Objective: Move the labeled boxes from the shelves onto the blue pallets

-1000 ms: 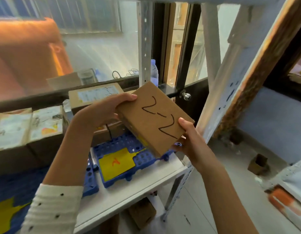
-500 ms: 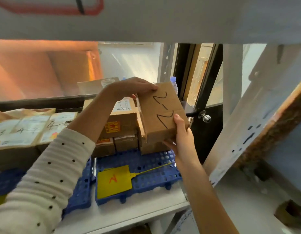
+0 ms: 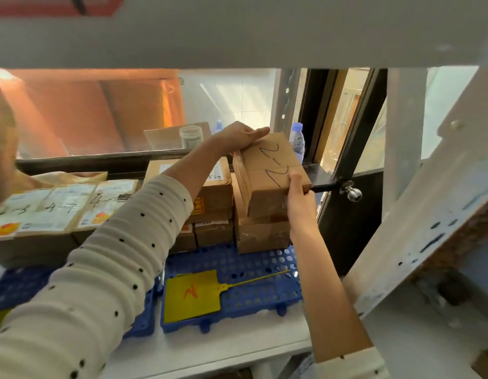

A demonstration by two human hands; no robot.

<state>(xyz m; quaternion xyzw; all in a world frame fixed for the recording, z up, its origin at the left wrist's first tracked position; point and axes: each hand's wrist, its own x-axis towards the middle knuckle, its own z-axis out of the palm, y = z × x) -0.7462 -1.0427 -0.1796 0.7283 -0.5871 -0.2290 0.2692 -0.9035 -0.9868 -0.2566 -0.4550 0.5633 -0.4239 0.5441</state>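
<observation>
A brown cardboard box marked "2-2" (image 3: 267, 170) rests on top of a larger brown box (image 3: 260, 236) at the back right of the blue pallet (image 3: 245, 269). My left hand (image 3: 238, 136) grips its far top edge. My right hand (image 3: 299, 195) holds its near right corner, thumb on the top face. A yellow tag with a red "2" (image 3: 192, 295) lies on the pallet's front. Other taped boxes (image 3: 210, 192) are stacked to the left of it on the same pallet.
Boxes labelled "4-7" (image 3: 59, 209) sit on a second blue pallet (image 3: 15, 285) at left. A white shelf beam (image 3: 237, 34) crosses overhead and a slanted shelf post (image 3: 418, 214) stands at right. A water bottle (image 3: 297, 140) and a door knob (image 3: 353, 193) are behind the stack.
Both hands carried the "2-2" box from in front of the shelf inward and set it flat on the stack at the pallet's back right.
</observation>
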